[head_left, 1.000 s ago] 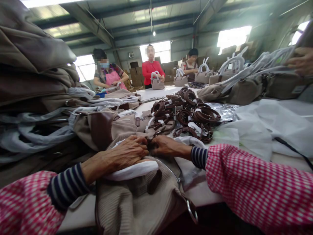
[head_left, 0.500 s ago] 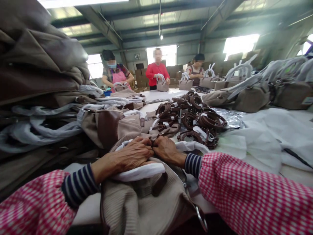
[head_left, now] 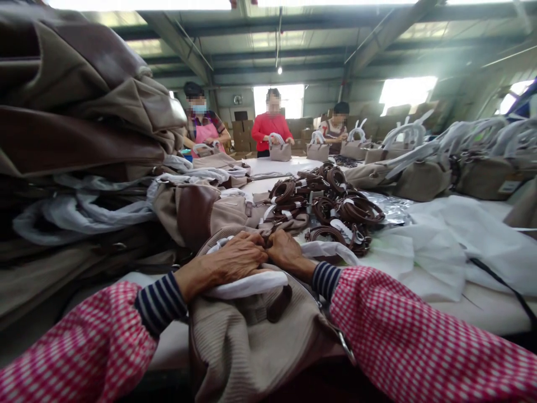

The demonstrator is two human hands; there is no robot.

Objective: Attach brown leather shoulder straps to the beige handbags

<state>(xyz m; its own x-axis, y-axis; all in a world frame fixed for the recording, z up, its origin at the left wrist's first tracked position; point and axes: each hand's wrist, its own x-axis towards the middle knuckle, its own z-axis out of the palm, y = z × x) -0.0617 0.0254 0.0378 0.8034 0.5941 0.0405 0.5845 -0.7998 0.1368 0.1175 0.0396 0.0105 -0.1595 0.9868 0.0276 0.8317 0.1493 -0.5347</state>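
Observation:
A beige ribbed handbag (head_left: pixel 247 341) with brown trim lies on the table edge in front of me. Its handle is wrapped in white paper (head_left: pixel 251 285) and a metal ring (head_left: pixel 346 350) hangs at its right side. My left hand (head_left: pixel 232 258) rests on top of the bag with fingers curled closed against the bag's far end. My right hand (head_left: pixel 284 251) meets it there, fingers also pinched closed. What the fingertips grip is hidden between the two hands.
A tall stack of flat beige and brown bags (head_left: pixel 79 140) fills the left. Coiled brown straps (head_left: pixel 331 204) lie just beyond my hands. White wrapping sheets (head_left: pixel 444 240) cover the table at right, and finished bags (head_left: pixel 419 173) line the back right. Three people (head_left: pixel 272 120) work at the far end.
My hands have stayed together on the bag's far end. The view has shifted so that the bag and the left stack appear further right.

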